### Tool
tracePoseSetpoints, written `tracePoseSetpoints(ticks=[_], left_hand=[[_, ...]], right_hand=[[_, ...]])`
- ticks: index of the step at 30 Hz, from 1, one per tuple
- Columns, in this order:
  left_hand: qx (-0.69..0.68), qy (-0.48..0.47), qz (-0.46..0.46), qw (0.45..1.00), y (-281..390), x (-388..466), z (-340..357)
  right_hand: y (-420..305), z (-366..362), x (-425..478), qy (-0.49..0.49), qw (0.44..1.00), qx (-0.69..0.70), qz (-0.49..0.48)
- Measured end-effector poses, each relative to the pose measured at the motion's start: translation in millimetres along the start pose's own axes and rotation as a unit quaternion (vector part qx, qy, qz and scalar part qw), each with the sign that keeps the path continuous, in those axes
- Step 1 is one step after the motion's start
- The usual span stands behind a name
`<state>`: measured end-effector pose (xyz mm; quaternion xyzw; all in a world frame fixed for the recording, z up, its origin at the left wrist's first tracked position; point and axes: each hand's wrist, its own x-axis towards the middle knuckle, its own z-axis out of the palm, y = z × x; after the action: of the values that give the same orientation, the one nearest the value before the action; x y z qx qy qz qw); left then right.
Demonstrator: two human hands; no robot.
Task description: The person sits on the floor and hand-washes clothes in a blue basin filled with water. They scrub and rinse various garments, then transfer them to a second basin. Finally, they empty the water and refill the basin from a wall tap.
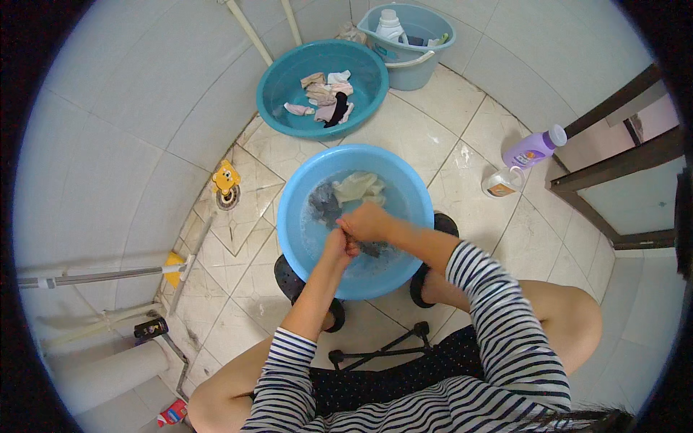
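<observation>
A light blue plastic basin (289, 178) with soapy water stands on the floor between my feet. Over its middle my left hand (340, 246) and my right hand (368, 222) meet, both closed on a dark grey wet cloth (372, 248) whose lower part hangs into the water. Another dark grey cloth (325, 203) lies in the water at the left; whether it joins the held one is hidden by the hands. Beyond my right hand floats a pale yellowish cloth (357, 187).
Behind stand a teal basin (276, 116) with several small garments and a grey-blue bucket (414, 73) holding a bottle. A purple bottle (525, 151) and a clear jug (501, 183) are at right. A yellow bear-shaped item (226, 177) sits by the floor drain (228, 199); a squeegee (187, 270) leans left.
</observation>
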<state>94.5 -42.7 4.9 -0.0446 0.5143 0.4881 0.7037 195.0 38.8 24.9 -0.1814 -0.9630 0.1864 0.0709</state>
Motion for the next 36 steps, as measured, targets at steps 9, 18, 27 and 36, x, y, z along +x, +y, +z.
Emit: tracePoseSetpoints(ticks=[9, 18, 27, 36], left_hand=[[-0.053, -0.14, -0.167, 0.975, -12.8, 5.0, -0.8], [0.595, 0.193, 0.239, 0.742, 39.3, 18.9, -46.5], [0.673, 0.273, 0.334, 0.601, 31.3, 94.7, -63.5], [0.528, 0.124, 0.217, 0.811, 42.9, 62.7, -79.3]], right_hand=[[7.0, -40.9, -12.7, -0.229, 0.962, -0.106, -0.109], [11.2, -127.8, 68.1, 0.286, 0.948, -0.076, 0.114], [43.7, -25.9, 92.5, -0.016, 0.975, 0.017, 0.22], [8.7, 88.7, 33.1, 0.069, 0.924, 0.149, 0.345]])
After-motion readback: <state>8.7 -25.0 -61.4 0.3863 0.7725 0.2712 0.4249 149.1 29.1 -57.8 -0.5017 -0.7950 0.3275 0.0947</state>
